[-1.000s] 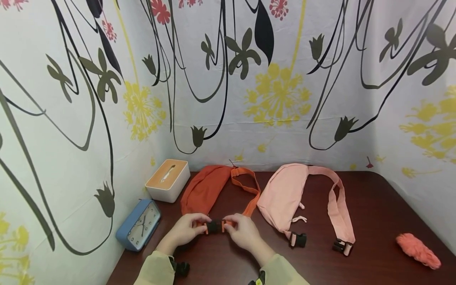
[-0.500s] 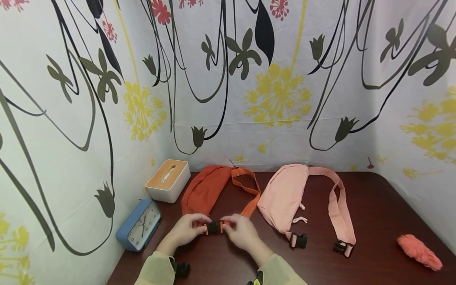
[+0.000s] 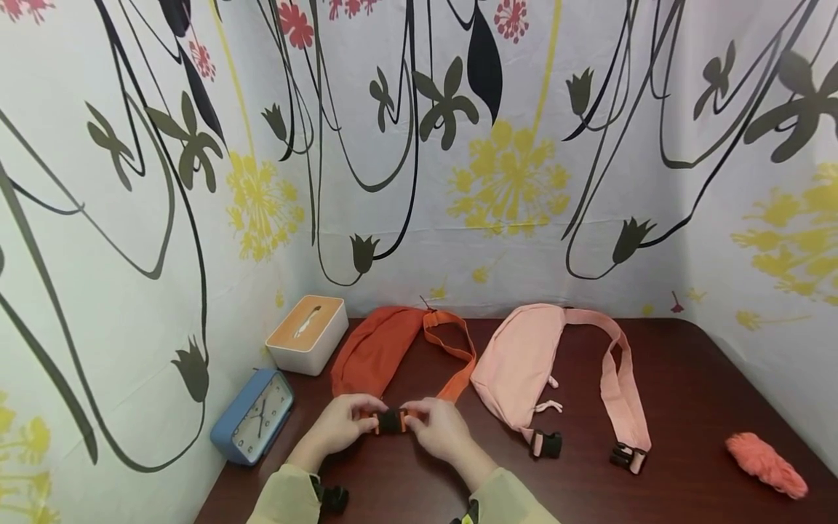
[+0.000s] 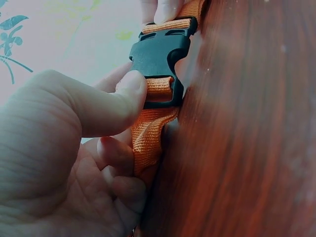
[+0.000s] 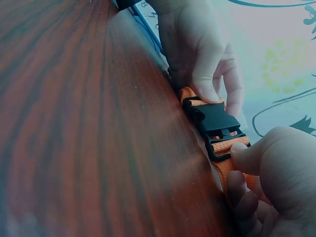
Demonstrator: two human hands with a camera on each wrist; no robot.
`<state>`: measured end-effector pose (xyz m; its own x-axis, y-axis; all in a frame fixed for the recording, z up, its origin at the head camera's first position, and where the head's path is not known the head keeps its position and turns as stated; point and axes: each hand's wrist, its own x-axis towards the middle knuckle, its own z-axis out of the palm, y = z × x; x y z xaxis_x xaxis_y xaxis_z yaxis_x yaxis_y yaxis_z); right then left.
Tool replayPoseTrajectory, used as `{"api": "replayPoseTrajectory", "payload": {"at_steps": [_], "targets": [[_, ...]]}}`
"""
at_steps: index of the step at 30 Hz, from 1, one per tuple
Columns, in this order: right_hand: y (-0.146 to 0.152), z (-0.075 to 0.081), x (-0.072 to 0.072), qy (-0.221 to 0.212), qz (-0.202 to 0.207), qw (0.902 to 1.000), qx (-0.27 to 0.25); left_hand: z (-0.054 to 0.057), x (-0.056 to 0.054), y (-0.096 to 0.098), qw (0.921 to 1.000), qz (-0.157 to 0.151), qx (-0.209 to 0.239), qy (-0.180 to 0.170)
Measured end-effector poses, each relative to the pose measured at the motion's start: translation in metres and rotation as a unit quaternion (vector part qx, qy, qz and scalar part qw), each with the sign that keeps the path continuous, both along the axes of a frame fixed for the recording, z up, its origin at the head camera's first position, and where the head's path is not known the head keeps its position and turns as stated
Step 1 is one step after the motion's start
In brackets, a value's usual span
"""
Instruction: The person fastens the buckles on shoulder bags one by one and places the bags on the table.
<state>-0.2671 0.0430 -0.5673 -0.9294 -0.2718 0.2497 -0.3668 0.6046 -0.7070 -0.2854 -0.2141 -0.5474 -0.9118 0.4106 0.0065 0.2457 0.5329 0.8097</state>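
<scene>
A black side-release buckle (image 3: pixel 390 421) on the strap of an orange waist bag (image 3: pixel 376 349) lies between both hands, low over the table. My left hand (image 3: pixel 345 424) pinches its socket half at the strap end, thumb on the orange webbing (image 4: pixel 148 131). On the opposite end, my right hand (image 3: pixel 440 429) pinches the prong half between thumb and fingers. The prongs sit inside the socket, the two halves meeting in line; a narrow slot shows between them in the right wrist view beside the buckle body (image 5: pixel 217 117).
A pink waist bag (image 3: pixel 520 356) lies to the right with its two buckle ends (image 3: pixel 547 444) apart. Coral yarn (image 3: pixel 766 464) rests at the far right. On the left stand a blue alarm clock (image 3: pixel 253 416) and a tissue box (image 3: pixel 308 335), beside the patterned wall.
My right hand has shifted slightly left toward my left hand, bringing the buckle halves closer together. My left hand stays nearly still.
</scene>
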Motion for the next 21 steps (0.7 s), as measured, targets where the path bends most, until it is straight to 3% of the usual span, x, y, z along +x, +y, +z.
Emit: {"api": "replayPoseTrajectory", "payload": {"at_steps": [21], "targets": [[-0.0037, -0.0006, 0.0003, -0.029, -0.001, 0.9993, -0.023, -0.0028, 0.0003, 0.0023, 0.999, 0.017, 0.039, -0.017]]}}
